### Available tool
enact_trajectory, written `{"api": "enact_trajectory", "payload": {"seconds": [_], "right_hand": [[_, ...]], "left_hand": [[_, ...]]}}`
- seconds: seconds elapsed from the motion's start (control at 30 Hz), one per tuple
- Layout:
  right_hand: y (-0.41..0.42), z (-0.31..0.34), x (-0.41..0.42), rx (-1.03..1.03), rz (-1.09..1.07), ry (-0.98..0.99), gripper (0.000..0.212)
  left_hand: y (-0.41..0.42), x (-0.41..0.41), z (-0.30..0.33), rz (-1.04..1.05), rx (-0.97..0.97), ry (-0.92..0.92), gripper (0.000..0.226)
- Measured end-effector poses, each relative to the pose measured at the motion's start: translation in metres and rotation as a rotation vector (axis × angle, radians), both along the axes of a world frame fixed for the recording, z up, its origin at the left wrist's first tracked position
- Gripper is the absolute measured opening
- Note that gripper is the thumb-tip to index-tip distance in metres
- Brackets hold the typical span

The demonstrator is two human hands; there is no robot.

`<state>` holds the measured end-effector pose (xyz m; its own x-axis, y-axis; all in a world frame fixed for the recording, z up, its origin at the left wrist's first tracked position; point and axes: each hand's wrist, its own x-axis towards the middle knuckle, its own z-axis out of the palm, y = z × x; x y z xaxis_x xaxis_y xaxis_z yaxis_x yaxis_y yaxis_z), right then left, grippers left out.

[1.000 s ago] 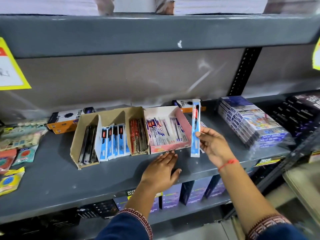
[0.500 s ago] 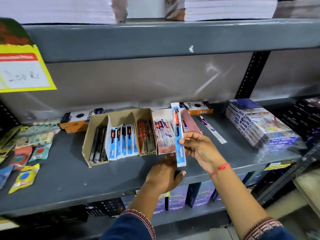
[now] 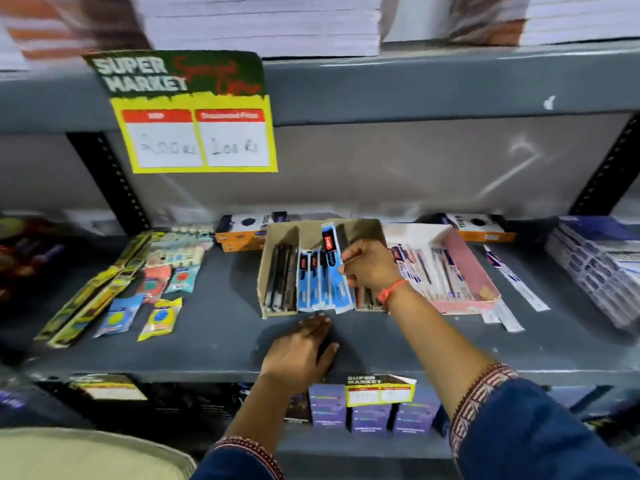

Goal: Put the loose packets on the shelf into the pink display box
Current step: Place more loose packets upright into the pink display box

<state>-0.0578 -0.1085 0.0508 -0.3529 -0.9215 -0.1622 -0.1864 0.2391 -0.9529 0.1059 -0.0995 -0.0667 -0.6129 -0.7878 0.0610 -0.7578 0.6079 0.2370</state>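
Gripping blue packet (image 3: 330, 268), right hand (image 3: 370, 268) (brown box (image 3: 277, 237))

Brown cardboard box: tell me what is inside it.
The brown cardboard box holds dark packets at left and blue packets in the middle; the right hand is putting another blue packet among them and covers most of the right section.
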Motion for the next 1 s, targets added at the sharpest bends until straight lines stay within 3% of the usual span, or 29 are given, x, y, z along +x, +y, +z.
{"api": "enact_trajectory", "payload": {"seconds": [0.13, 0.2, 0.3, 0.53, 0.73, 1.0], "right_hand": [[-0.032, -0.002, 0.021, 0.080, 0.046, 0.391, 0.022], [-0.041, -0.002, 0.027, 0.120, 0.066, 0.609, 0.028], [-0.050, -0.006, 0.033, 0.202, 0.083, 0.772, 0.034], [-0.070, -0.014, 0.030, 0.316, 0.098, 0.843, 0.033], [-0.072, -0.023, 0.025, 0.340, 0.081, 0.930, 0.029], [-0.060, -0.012, 0.015, 0.177, 0.033, 1.059, 0.029]], "left_hand": [[-0.002, 0.005, -0.001, -0.011, -0.019, 0.017, 0.054], [-0.001, 0.004, -0.003, -0.021, -0.033, 0.034, 0.053], [-0.002, 0.005, -0.005, -0.031, -0.071, 0.080, 0.053], [0.003, 0.005, 0.002, -0.065, -0.130, 0.187, 0.048], [0.004, 0.006, 0.006, -0.119, -0.291, 0.131, 0.046], [0.003, 0.005, 0.004, -0.102, -0.142, 0.191, 0.048]]}}
